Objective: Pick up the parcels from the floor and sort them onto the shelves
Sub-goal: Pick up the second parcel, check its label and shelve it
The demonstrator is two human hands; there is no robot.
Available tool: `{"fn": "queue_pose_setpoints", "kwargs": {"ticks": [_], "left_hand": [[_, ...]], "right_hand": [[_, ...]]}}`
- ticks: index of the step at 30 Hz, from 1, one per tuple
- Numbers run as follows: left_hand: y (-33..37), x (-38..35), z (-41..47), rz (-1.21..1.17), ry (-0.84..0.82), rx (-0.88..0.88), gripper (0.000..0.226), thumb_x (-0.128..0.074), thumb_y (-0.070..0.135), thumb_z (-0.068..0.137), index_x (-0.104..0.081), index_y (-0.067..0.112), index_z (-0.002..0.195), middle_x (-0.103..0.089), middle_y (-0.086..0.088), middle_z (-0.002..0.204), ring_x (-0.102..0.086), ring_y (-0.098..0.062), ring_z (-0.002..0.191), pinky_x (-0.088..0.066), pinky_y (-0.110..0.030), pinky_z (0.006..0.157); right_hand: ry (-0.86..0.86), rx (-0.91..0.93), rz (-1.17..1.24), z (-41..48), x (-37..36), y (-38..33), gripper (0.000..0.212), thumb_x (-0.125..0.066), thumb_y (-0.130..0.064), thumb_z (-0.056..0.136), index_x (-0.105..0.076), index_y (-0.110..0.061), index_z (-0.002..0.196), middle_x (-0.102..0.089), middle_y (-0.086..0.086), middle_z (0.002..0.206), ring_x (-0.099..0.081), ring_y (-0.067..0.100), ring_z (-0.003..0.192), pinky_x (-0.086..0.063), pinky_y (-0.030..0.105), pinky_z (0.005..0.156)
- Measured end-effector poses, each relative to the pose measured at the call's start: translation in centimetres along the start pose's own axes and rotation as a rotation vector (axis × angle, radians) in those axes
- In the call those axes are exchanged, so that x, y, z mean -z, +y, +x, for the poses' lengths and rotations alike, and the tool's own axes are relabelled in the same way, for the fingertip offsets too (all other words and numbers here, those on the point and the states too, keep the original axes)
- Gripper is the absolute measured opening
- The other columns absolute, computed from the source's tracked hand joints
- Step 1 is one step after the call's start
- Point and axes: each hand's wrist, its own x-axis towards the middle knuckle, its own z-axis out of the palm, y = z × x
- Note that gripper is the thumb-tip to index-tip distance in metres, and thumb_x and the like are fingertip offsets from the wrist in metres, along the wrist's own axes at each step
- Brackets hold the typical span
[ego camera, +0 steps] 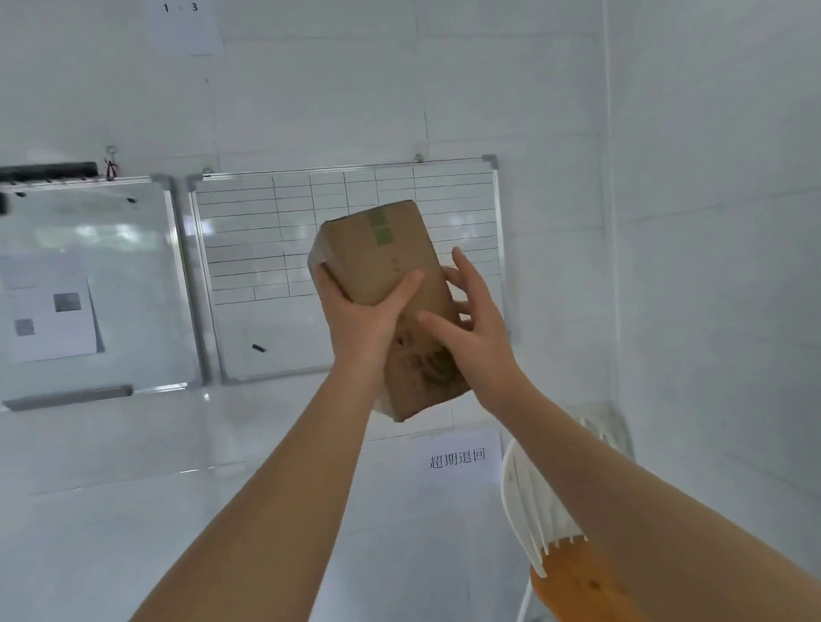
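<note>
Head view shows both bare forearms raised, the left hand (365, 316) and right hand (476, 336) clasping a brown rectangular cardboard parcel (382, 262) from opposite sides, its long axis near upright, tilted slightly left, held before the gridded whiteboard (282, 212); no shelf is visible.

We are carrying the cardboard parcel (381, 257) in the air, tilted, resting on nothing else. Our left hand (363, 321) is gripping its left edge, and our right hand (479, 338) is clasping its right side.
</note>
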Motion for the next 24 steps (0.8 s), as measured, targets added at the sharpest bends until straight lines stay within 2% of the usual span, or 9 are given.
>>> {"fn": "queue_pose_setpoints", "kwargs": {"ticks": [2, 4, 7, 8, 10, 13, 17, 21, 24], "left_hand": [[0.3, 0.8, -0.1, -0.058, -0.078, -0.013, 0.069, -0.081, 0.035, 0.067, -0.043, 0.032, 0.125, -0.062, 0.014, 0.104, -0.064, -0.008, 0.091, -0.054, -0.024, 0.070], [0.5, 1.1, -0.4, -0.092, -0.114, -0.041, 0.055, -0.076, 0.029, 0.074, -0.049, 0.031, 0.122, -0.061, 0.018, 0.095, -0.063, -0.003, 0.083, -0.051, -0.017, 0.060], [1.2, 0.6, -1.1, -0.122, -0.065, -0.097, 0.058, -0.073, 0.034, 0.077, -0.049, 0.026, 0.129, -0.057, 0.009, 0.109, -0.060, -0.003, 0.089, -0.050, -0.020, 0.066], [1.4, 0.3, -1.1, -0.073, -0.032, -0.128, 0.060, -0.072, 0.036, 0.078, -0.048, 0.026, 0.132, -0.050, 0.006, 0.115, -0.056, 0.000, 0.090, -0.048, -0.019, 0.068], [1.7, -0.5, -1.4, 0.060, 0.012, -0.184, 0.071, -0.071, 0.042, 0.077, -0.040, 0.025, 0.138, -0.041, 0.003, 0.119, -0.052, -0.001, 0.095, -0.049, -0.022, 0.079], [1.8, -2.1, -2.0, 0.304, 0.050, -0.145, 0.120, -0.075, 0.060, 0.059, -0.007, 0.023, 0.151, -0.036, -0.004, 0.139, -0.041, -0.022, 0.129, -0.038, -0.049, 0.106], [1.9, -3.6, -2.3, 0.329, 0.035, -0.078, 0.140, -0.080, 0.058, 0.054, 0.016, 0.022, 0.149, -0.026, -0.009, 0.147, -0.026, -0.028, 0.138, -0.031, -0.050, 0.109], [1.6, -3.2, -1.3, 0.299, 0.011, -0.100, 0.128, -0.078, 0.054, 0.060, 0.008, 0.027, 0.151, -0.027, -0.008, 0.148, -0.030, -0.030, 0.137, -0.034, -0.053, 0.108], [1.5, -1.7, -1.0, 0.088, -0.087, -0.077, 0.119, -0.073, 0.054, 0.054, -0.005, 0.036, 0.150, -0.030, -0.004, 0.149, -0.040, -0.026, 0.132, -0.040, -0.049, 0.105]], "right_hand": [[-0.019, -0.035, 0.112, 0.2, 1.0, -0.1, 0.069, -0.064, -0.021, 0.086, -0.032, -0.025, 0.147, -0.046, 0.001, 0.144, -0.057, 0.015, 0.109, -0.053, 0.020, 0.080], [-0.039, -0.009, 0.092, 0.2, 1.5, -0.2, 0.064, -0.066, -0.027, 0.082, -0.042, -0.031, 0.142, -0.049, 0.002, 0.142, -0.058, 0.020, 0.112, -0.055, 0.023, 0.081], [-0.113, 0.012, 0.173, -0.3, 1.2, -0.2, 0.060, -0.062, -0.021, 0.089, -0.034, -0.056, 0.129, -0.052, -0.033, 0.128, -0.056, 0.013, 0.120, -0.055, 0.034, 0.092], [-0.118, 0.007, 0.198, -0.4, 1.0, -0.1, 0.063, -0.059, -0.017, 0.091, -0.029, -0.058, 0.128, -0.050, -0.038, 0.125, -0.054, 0.011, 0.122, -0.053, 0.037, 0.096], [-0.085, 0.013, 0.187, -0.5, 0.6, 0.0, 0.069, -0.060, -0.025, 0.089, -0.020, -0.061, 0.133, -0.042, -0.024, 0.142, -0.047, 0.014, 0.131, -0.047, 0.044, 0.104], [0.055, 0.147, -0.067, -0.5, -0.3, -0.1, 0.075, -0.055, -0.049, 0.078, -0.009, -0.070, 0.133, -0.026, -0.007, 0.157, -0.030, 0.016, 0.143, -0.033, 0.050, 0.113], [0.116, 0.203, -0.287, 0.3, -0.1, 0.3, 0.074, -0.047, -0.055, 0.074, 0.002, -0.079, 0.124, -0.019, 0.001, 0.160, -0.019, 0.021, 0.148, -0.024, 0.058, 0.114], [-0.025, 0.144, -0.143, 0.2, 1.6, 0.4, 0.060, -0.041, -0.050, 0.089, -0.012, -0.058, 0.141, -0.010, -0.009, 0.163, -0.009, 0.009, 0.149, -0.015, 0.051, 0.120], [0.049, 0.141, -0.155, 0.2, 3.6, 1.1, 0.060, -0.042, -0.038, 0.093, -0.027, -0.026, 0.149, -0.023, -0.007, 0.159, -0.024, 0.004, 0.142, -0.019, 0.043, 0.120]]}}
